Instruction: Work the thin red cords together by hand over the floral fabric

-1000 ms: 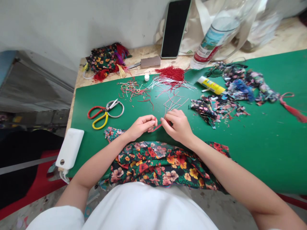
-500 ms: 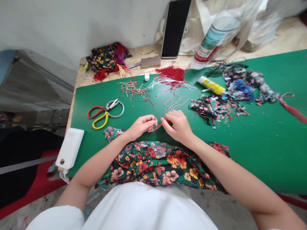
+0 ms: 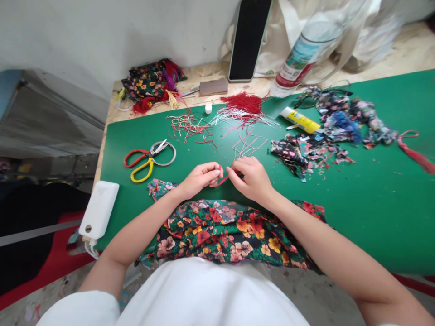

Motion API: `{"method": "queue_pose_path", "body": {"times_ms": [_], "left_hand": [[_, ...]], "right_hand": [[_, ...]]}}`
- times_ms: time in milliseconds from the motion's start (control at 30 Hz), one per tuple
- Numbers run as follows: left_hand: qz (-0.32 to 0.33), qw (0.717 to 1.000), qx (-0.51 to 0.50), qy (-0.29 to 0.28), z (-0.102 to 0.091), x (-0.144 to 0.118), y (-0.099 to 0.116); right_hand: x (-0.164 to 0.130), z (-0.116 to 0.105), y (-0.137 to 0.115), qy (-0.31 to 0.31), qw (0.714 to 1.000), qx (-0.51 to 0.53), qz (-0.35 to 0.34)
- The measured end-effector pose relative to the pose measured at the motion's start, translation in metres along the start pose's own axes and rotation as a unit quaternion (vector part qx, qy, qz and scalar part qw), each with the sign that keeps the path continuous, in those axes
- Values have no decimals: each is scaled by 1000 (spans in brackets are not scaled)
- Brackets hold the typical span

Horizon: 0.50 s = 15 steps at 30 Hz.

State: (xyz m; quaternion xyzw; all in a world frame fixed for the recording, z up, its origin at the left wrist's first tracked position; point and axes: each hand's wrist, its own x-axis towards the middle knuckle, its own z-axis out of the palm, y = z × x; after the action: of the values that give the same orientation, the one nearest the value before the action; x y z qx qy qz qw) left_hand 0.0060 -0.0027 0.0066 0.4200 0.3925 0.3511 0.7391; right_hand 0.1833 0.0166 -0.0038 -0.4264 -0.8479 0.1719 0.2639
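Note:
A short red cord (image 3: pixel 223 180) runs between my two hands, just above the green mat. Its left end is pinched in the closed fingers of my left hand (image 3: pixel 204 176). My right hand (image 3: pixel 250 177), also closed, grips the other end, with the fingertips partly hidden under the knuckles. Right below my wrists lies floral fabric (image 3: pixel 220 226) in black, red and yellow, bunched along the mat's near edge. Loose white and pale red cords (image 3: pixel 249 142) lie just beyond my right hand. Scissors (image 3: pixel 149 158) with red and yellow handles rest to the left.
Red threads (image 3: pixel 244 104), a tangle of cords (image 3: pixel 190 127) and a white cap (image 3: pixel 208 108) lie farther back. Right of them are a yellow glue tube (image 3: pixel 301 120) and fabric scraps (image 3: pixel 306 151). A phone (image 3: pixel 249 40) and bottle (image 3: pixel 302 59) stand behind; a white power bank (image 3: pixel 98 210) sits left.

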Motion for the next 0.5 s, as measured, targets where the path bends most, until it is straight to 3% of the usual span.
{"method": "queue_pose_path", "body": {"times_ms": [500], "left_hand": [[1,1000,-3,0,-1,0,-2]], "right_hand": [[0,1,0,-7,1000,-17,-3]]}}
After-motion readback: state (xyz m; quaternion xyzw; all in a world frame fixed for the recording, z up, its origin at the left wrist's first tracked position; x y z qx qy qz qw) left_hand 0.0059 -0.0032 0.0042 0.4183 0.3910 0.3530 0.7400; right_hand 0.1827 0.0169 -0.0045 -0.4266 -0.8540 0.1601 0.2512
